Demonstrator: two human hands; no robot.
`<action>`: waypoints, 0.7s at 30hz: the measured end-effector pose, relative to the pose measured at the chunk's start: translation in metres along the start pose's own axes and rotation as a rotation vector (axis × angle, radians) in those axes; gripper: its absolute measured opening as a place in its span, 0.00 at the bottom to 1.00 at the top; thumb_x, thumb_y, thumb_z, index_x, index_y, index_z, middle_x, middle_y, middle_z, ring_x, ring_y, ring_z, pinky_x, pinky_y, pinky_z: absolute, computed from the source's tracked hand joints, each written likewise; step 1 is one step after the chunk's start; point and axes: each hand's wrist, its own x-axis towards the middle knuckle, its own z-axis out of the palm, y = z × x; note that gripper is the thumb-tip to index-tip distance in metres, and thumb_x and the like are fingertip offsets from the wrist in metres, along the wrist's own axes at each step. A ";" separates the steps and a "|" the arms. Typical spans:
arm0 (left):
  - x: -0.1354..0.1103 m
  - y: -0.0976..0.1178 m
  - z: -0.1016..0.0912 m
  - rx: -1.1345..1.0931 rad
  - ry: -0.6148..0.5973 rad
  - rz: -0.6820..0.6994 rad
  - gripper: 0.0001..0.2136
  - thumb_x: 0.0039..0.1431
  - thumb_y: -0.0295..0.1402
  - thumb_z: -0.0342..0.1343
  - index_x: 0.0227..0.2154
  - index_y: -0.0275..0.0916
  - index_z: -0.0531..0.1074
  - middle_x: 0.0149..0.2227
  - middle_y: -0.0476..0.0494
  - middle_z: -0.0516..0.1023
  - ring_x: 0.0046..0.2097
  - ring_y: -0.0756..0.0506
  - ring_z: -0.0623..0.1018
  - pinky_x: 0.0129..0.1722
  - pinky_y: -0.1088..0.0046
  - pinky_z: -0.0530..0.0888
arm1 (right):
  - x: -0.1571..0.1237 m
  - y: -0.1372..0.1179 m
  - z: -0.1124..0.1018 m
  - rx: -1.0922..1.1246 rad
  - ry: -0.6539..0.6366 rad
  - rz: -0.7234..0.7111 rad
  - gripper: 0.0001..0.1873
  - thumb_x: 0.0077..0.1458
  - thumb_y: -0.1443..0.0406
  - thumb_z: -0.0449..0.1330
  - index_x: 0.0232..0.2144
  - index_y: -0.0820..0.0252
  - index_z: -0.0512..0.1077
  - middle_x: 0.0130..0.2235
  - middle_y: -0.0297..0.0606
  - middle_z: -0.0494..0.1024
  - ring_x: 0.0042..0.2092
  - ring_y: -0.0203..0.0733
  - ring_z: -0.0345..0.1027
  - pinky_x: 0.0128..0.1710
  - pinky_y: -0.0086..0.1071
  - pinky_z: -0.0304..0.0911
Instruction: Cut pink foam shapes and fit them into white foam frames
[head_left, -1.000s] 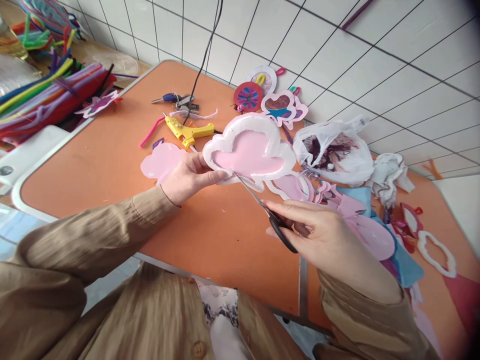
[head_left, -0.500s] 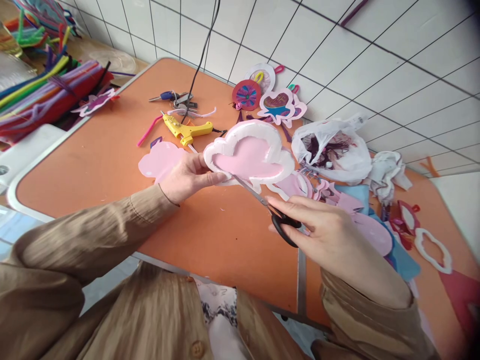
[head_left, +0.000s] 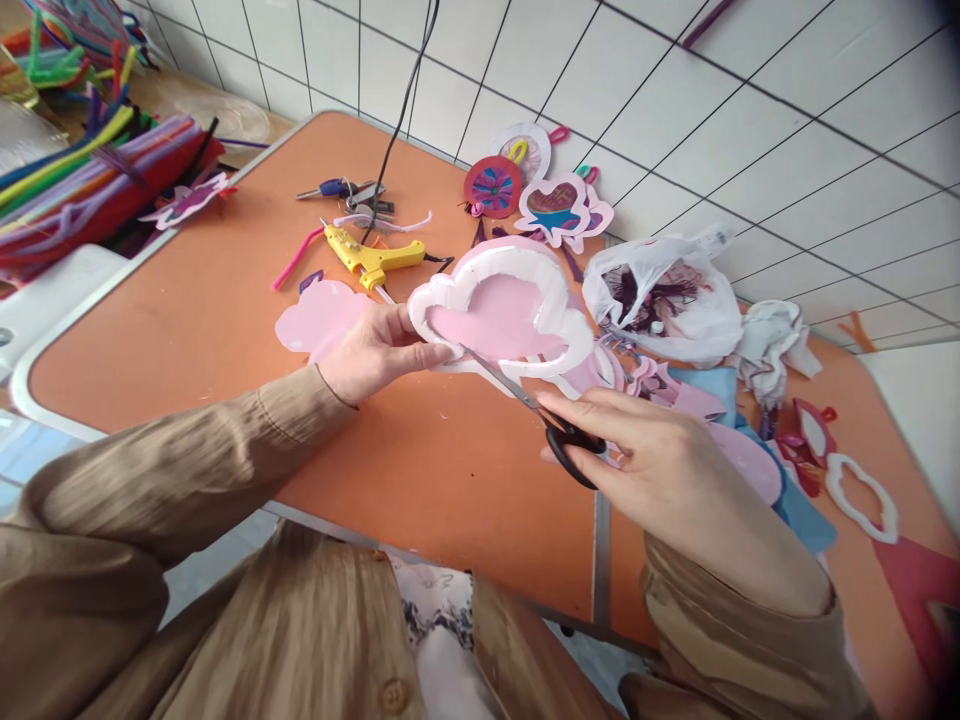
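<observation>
My left hand pinches the lower left edge of a pink cloud-shaped felt piece that carries a raised white cloud outline. In my right hand is a pair of scissors with black handles, my fingers in the loops. Its blades lie along the cloud's lower edge, their tips close to my left thumb. A second pink cloud-shaped piece lies on the table, partly behind my left hand. Another white-edged pink piece is partly hidden behind the held cloud.
A yellow hot glue gun and keys lie beyond my left hand. Finished-looking felt ornaments lean by the tiled wall. A plastic bag, felt scraps and a white outline are at right; pipe cleaners at far left.
The scissor handles have shifted slightly right. Along the cloud's lower edge, a strip of the pink and white now hangs a little lower and farther right. My left hand has stayed put.
</observation>
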 end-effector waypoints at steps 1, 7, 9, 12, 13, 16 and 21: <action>0.000 0.001 0.000 0.003 -0.006 -0.002 0.19 0.49 0.49 0.74 0.31 0.36 0.82 0.33 0.40 0.85 0.41 0.37 0.84 0.47 0.59 0.83 | -0.001 0.001 0.000 0.011 -0.009 0.009 0.21 0.59 0.72 0.57 0.52 0.58 0.80 0.32 0.37 0.77 0.29 0.41 0.72 0.28 0.32 0.64; 0.000 0.003 0.002 -0.002 -0.036 -0.019 0.20 0.47 0.49 0.74 0.31 0.36 0.81 0.32 0.41 0.85 0.40 0.38 0.84 0.46 0.59 0.83 | -0.002 0.006 -0.001 0.105 -0.060 0.001 0.20 0.58 0.73 0.56 0.49 0.57 0.80 0.32 0.37 0.78 0.30 0.40 0.73 0.31 0.33 0.66; 0.000 0.004 0.002 0.001 -0.042 -0.020 0.20 0.47 0.49 0.74 0.32 0.36 0.81 0.33 0.40 0.85 0.41 0.37 0.84 0.47 0.58 0.83 | 0.000 0.007 -0.001 0.138 -0.080 0.000 0.18 0.58 0.73 0.57 0.47 0.56 0.80 0.32 0.37 0.79 0.30 0.40 0.73 0.31 0.33 0.67; -0.001 0.005 0.003 0.006 -0.036 -0.016 0.20 0.47 0.49 0.74 0.31 0.37 0.81 0.33 0.40 0.85 0.40 0.37 0.84 0.47 0.58 0.83 | 0.002 0.009 0.001 0.162 -0.106 0.017 0.17 0.55 0.74 0.59 0.45 0.56 0.80 0.34 0.37 0.81 0.32 0.42 0.75 0.33 0.33 0.69; -0.001 0.005 0.003 0.006 -0.033 -0.013 0.20 0.47 0.49 0.74 0.31 0.37 0.81 0.33 0.41 0.85 0.40 0.38 0.84 0.47 0.58 0.83 | 0.003 0.009 0.002 0.164 -0.115 0.027 0.18 0.54 0.75 0.60 0.45 0.56 0.79 0.34 0.36 0.81 0.33 0.41 0.75 0.33 0.33 0.69; -0.001 0.005 0.003 0.004 -0.019 -0.011 0.20 0.46 0.49 0.75 0.31 0.36 0.81 0.33 0.41 0.85 0.39 0.38 0.84 0.46 0.58 0.84 | 0.005 0.009 0.005 0.174 -0.161 0.059 0.16 0.52 0.75 0.62 0.42 0.55 0.79 0.33 0.34 0.81 0.30 0.39 0.72 0.30 0.31 0.68; 0.000 0.002 0.001 0.015 -0.007 -0.025 0.20 0.44 0.48 0.76 0.31 0.36 0.81 0.33 0.40 0.85 0.38 0.38 0.84 0.45 0.58 0.84 | 0.005 0.004 0.003 0.186 -0.151 0.035 0.07 0.56 0.71 0.64 0.35 0.54 0.80 0.25 0.30 0.73 0.26 0.36 0.65 0.26 0.30 0.62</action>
